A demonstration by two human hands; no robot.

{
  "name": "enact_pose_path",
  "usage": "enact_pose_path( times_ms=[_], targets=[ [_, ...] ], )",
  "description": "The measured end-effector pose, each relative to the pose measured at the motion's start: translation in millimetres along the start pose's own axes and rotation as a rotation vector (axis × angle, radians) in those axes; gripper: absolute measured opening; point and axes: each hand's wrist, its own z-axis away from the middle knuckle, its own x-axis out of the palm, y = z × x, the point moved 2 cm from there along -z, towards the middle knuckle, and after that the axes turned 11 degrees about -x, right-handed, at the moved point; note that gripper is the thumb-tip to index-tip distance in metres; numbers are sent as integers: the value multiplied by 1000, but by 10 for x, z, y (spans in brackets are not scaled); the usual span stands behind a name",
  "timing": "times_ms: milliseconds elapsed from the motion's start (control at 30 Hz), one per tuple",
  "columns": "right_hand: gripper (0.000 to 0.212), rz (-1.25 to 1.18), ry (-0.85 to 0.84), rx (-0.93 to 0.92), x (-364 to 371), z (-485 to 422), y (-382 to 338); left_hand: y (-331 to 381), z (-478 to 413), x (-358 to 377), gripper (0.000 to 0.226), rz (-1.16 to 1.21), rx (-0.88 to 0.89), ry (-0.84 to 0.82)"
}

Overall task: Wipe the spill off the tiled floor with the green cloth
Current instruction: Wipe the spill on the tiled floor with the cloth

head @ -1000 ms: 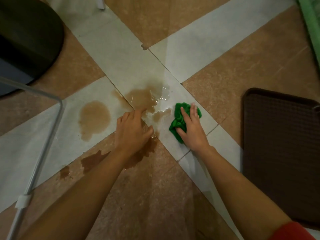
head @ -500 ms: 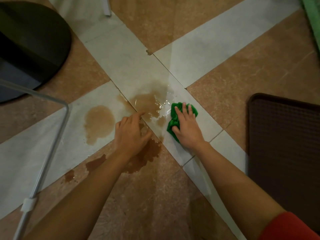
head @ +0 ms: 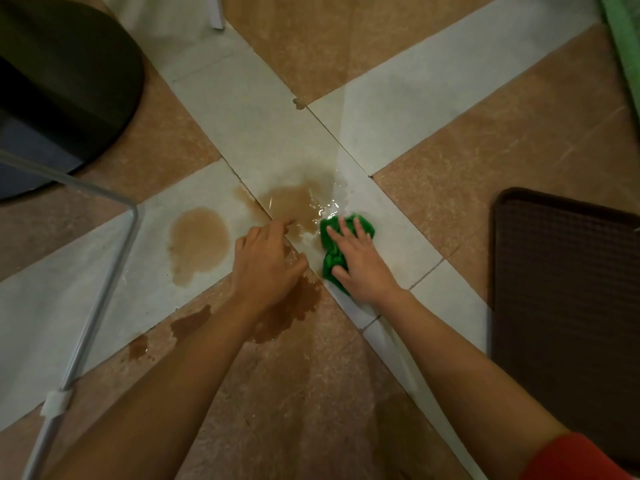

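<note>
I have the right hand (head: pixel 360 268) flat on the green cloth (head: pixel 330 259). Its fingers are spread and press the cloth down on the tiled floor (head: pixel 450 98). The cloth is bunched up at the right edge of the big brown spill (head: pixel 294 206), just touching the wet part. The left hand (head: pixel 268 265) rests on the floor beside it. Its fingers are bent a little and hold nothing, and its tips sit in the wet.

The cloth looks soft and light, so I think it will squash and slide easily. It will likely get heavy and drippy as it drinks up the wet. I think a flat palm on top, pushing it along, works better than pinching a corner. The wet floor looks shiny and slippery. There is more to wipe: a round puddle (head: pixel 199 242) to the left and a dark patch (head: pixel 294 306) by the left wrist.
</note>
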Motion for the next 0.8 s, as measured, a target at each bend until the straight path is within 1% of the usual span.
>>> enact_pose_path(
  times_ms=[67, 100, 200, 233, 333, 367, 500, 600, 733, 800],
  targets=[
    [67, -12, -46, -66, -36, 25, 52, 14, 22, -6, 58, 24, -1, -8],
    [65, -17, -27, -57, -58, 4, 71, 17, 40, -8, 59, 29, 6, -11],
    [62, -21, 78, 47, -44, -62, -35, -8, 72, -24, 59, 19, 13, -17],
    [62, -13, 71, 32, -18, -60, -93, -10, 72, -34, 59, 16, 1, -14],
    [62, -16, -26, -112, 55, 34, -147, -12, 63, -42, 59, 23, -20, -7],
    [62, -27, -27, -120, 56, 67, -131, -12, 76, -38, 59, 23, -17, -12],
    [66, -50, 70, 35, 67, -2, -146, -41, 126, -15, 60, -17, -4, -43],
    [71, -30, 58, 68, 101, -11, -225, -48, 106, -20, 60, -31, -24, -49],
    [60, 103, 9, 11, 117, 132, -160, -31, 89, -11, 60, 2, -30, -46],
    [56, 151, 56, 86, 62, 140, -61, -44, 111, 6, 60, 2, -23, -54]
  ],
)
